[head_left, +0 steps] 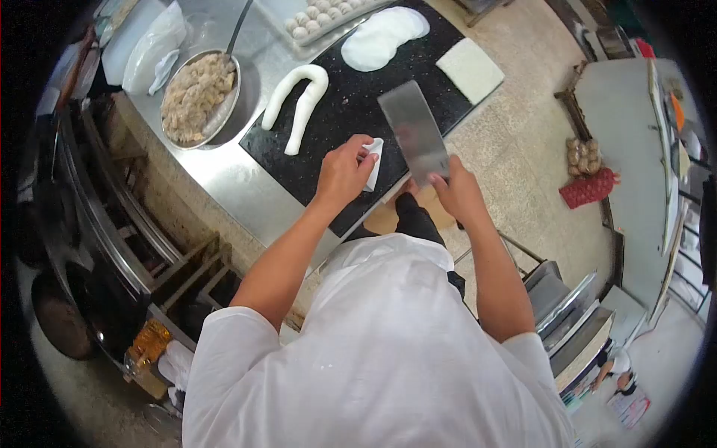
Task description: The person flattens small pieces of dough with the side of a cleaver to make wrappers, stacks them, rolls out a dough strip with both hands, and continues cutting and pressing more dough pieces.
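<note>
My right hand [458, 193] is closed round the handle end of a broad cleaver [413, 128], its blade raised and tilted over the edge of the black worktop [343, 119]. To its left, my left hand [346, 173] pinches a small folded white piece [376, 166], cloth or paper, I cannot tell which. Beyond that hand a white dough rope [308, 97] lies bent in a hook shape. Overlapping flat dough rounds [382, 37] are spread farther back. A white square slab or folded cloth [470, 70] lies at the worktop's right edge.
A metal bowl of pale filling [199, 101] with a utensil in it stands at left, near plastic bags [154, 48]. A tray [314, 33] of small dough balls is at the back. Metal racks [567, 313] stand at lower right; another person [618, 367] is beyond.
</note>
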### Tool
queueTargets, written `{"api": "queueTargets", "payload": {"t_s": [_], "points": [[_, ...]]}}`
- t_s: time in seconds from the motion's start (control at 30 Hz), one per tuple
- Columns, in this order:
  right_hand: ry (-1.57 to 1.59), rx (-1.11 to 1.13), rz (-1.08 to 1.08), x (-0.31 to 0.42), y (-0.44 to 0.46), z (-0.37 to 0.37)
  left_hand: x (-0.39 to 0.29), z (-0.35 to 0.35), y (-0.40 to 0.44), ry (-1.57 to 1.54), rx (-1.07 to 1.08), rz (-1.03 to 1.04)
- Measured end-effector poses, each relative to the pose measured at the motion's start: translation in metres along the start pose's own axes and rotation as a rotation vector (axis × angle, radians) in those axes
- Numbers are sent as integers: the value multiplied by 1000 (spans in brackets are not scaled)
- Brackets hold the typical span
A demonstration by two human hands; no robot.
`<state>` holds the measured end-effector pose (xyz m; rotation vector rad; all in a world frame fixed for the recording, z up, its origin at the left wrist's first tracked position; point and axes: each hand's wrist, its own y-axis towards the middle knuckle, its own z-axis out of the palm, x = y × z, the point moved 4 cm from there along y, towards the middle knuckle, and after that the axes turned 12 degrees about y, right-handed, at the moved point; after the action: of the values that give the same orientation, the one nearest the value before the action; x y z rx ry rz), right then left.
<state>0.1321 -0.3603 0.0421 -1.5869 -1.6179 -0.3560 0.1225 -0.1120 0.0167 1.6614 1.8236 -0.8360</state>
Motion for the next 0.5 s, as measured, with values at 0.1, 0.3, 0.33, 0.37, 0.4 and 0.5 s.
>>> {"api": "queueTargets", "payload": {"t_s": [0.1,0.3,0.33,0.37,0.4,0.5], "points": [[-42,224,-72,23,27,42,1,-3,-14,-49,-86,71],[101,509,-271,-15,12,35,-16,-10,-14,-349,-46,-125],[108,517,-284,-20,13,21,-33,-21,1,-299,-68,-147],[113,582,-220,-28,16,8,-43,-24,19,-292,-81,-148],[115,648,-153,-38,17,-4,-48,-27,40,-329,-141,-141],[128,527,-58,-68,21,-43,-40,-46,109,-244,-294,-202]]}}
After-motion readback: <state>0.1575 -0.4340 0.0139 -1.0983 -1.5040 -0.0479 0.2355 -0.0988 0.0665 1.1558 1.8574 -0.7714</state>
